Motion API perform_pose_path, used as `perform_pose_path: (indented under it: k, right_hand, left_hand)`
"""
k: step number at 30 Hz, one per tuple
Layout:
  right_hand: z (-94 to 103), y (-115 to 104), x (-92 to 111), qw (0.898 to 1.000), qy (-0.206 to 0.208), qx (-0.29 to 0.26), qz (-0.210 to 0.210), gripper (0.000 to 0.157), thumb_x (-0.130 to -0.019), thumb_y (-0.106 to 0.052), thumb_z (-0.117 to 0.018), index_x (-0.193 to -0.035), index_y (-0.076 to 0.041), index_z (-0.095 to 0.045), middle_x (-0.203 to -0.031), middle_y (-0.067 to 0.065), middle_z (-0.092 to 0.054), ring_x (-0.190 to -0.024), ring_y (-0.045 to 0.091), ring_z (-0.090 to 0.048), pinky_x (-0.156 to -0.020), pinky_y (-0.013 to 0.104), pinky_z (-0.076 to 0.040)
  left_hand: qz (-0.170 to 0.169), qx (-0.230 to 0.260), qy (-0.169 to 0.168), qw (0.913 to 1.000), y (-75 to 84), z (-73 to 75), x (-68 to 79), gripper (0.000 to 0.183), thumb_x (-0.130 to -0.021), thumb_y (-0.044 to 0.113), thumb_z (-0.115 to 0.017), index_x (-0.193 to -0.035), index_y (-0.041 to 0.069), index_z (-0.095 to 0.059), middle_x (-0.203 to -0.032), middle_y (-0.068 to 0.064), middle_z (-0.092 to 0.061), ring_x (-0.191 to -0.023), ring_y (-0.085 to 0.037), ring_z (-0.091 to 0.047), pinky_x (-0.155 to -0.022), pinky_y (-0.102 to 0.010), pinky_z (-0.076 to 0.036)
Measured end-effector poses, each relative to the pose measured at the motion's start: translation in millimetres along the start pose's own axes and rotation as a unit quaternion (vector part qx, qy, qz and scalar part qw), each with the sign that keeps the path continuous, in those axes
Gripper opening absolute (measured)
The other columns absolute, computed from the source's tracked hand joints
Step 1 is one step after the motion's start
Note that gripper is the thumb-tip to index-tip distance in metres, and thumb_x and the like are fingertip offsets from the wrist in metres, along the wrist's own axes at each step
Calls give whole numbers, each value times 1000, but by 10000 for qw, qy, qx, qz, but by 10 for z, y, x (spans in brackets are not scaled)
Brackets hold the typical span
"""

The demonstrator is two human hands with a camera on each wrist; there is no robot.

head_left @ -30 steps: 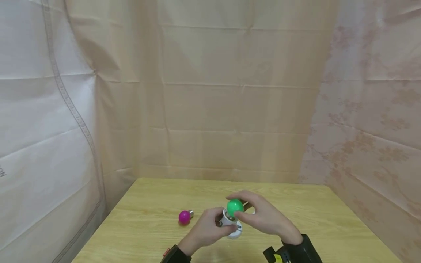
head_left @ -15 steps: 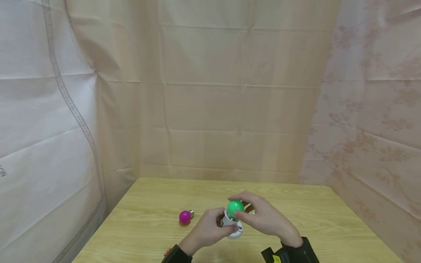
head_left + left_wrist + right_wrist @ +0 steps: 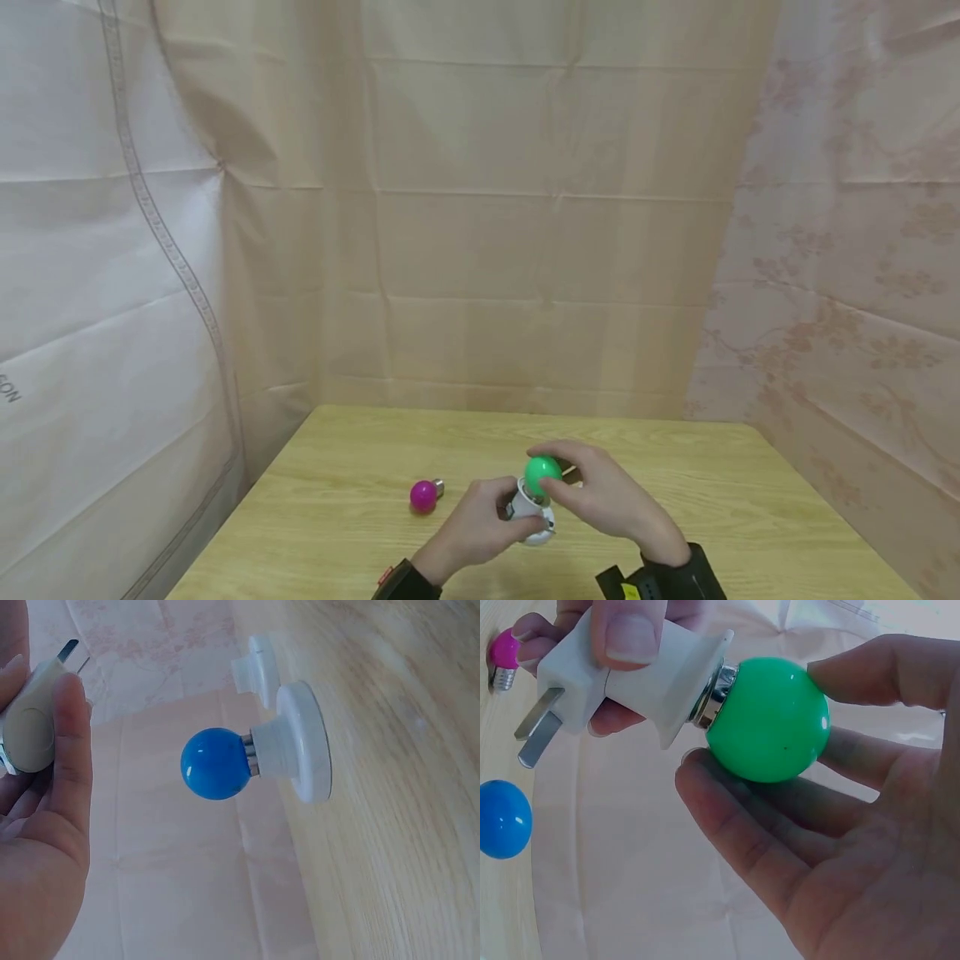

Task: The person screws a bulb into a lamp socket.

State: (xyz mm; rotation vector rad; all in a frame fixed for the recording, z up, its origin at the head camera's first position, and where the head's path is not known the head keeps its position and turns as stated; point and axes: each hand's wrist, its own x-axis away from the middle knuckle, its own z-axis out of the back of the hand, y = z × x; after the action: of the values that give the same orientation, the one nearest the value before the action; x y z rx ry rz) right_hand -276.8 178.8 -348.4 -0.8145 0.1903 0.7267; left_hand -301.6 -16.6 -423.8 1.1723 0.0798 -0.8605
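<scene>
My left hand [image 3: 478, 527] grips a white plug-in lamp socket [image 3: 527, 507], with its two flat metal prongs [image 3: 540, 727] sticking out in the right wrist view. A round green light bulb [image 3: 542, 475] sits between the thumb and fingers of my right hand [image 3: 603, 496]. In the right wrist view the bulb's silver screw base [image 3: 714, 697] is at the socket's flared mouth, part of its metal showing outside. Thumb and fingertips hold the green globe from opposite sides. The left wrist view catches only part of the socket, with fingers around it.
A magenta bulb [image 3: 423, 497] lies on the wooden table [image 3: 345, 450], left of both hands. In the left wrist view, a blue bulb [image 3: 216, 763] stands in a white round lamp holder [image 3: 306, 742], and a second white holder [image 3: 264, 671] is behind it. Cloth sheets [image 3: 525, 250] surround the table.
Both hands, with the socket and the green bulb, have drifted slightly to the right in the head view. Each hand keeps its hold, and the magenta bulb stays on the table.
</scene>
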Motion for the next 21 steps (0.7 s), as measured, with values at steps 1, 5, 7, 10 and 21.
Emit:
perform_pose_path:
  k: [1, 5, 7, 10, 21]
  right_hand:
    - [2, 3, 1, 10000, -19, 22, -4, 28, -91, -27, -56, -119, -24, -53, -112, -10, -56, -92, 11, -55, -75, 32, -48]
    - [14, 22, 6, 9998, -105, 15, 141, 28, -92, -24, -55, -120, -25, -53, -113, -10, -56, -95, 12, -55, -77, 32, -48]
    - [21, 29, 6, 9997, -120, -11, 232, 29, -92, -23, -55, -120, -26, -53, -115, -10, -56, -97, 13, -55, -78, 33, -48]
    - [26, 29, 3, 9996, -99, -7, 269, 30, -92, -25, -55, -121, -26, -52, -113, -10, -57, -96, 13, -55, -78, 33, -48]
    - [-49, 12, -26, 9998, 201, 94, 22, 36, -90, -37, -56, -123, -25, -51, -110, -8, -57, -93, 11, -54, -73, 32, -49]
  left_hand:
    - [14, 0, -15, 10000, 6, -2, 1, 30, -82, 33, -67, -107, 16, -61, -91, 6, -64, -75, -8, -61, -62, -26, -51]
    - [53, 56, -83, 9999, 13, -4, 4, 29, -83, 27, -67, -108, 14, -60, -91, 2, -65, -75, -8, -61, -62, -26, -51]
    - [86, 102, -86, 9999, 8, -3, 2, 27, -83, 23, -67, -107, 13, -60, -91, 0, -65, -75, -9, -61, -62, -26, -51]
    - [94, 84, -17, 9999, -2, 3, -6, 26, -83, 21, -67, -106, 12, -60, -89, 1, -65, -73, -9, -61, -61, -27, -51]
    - [69, 83, -6, 9999, -18, 32, 9, 30, -83, 34, -66, -107, 17, -61, -90, 6, -65, -75, -10, -61, -62, -28, -51]
